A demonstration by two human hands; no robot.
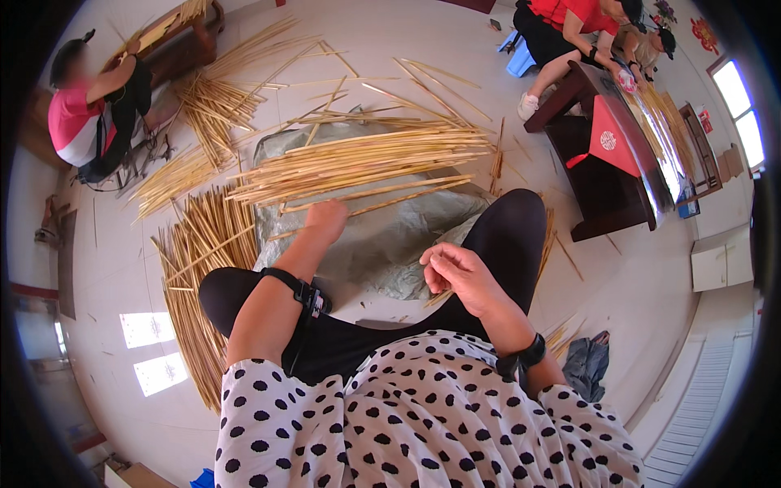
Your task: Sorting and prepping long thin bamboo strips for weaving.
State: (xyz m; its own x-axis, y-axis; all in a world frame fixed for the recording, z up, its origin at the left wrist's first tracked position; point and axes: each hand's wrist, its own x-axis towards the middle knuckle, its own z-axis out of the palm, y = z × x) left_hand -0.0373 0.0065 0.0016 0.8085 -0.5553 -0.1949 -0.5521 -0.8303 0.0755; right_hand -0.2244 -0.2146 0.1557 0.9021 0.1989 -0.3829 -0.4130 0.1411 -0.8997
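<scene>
My left hand (326,220) is closed at the near edge of a spread pile of long yellow reed stalks (374,159). A single stalk (407,196) shows on both sides of that fist, which seems to grip it; its fingertips are hidden. The pile lies across a grey-green plastic sheet (366,252) in front of my crossed legs. Above the sheet's right edge, by my right knee, is my right hand (457,275). Its fingers are curled in toward the thumb, and anything between them is too small to make out.
More stalks (207,268) are heaped on the floor to my left. A person (93,106) sits at the far left beside another heap (215,106). Other people (578,24) work at a dark wooden table (602,195) at the far right. A dark plastic bag (586,363) lies behind my right side.
</scene>
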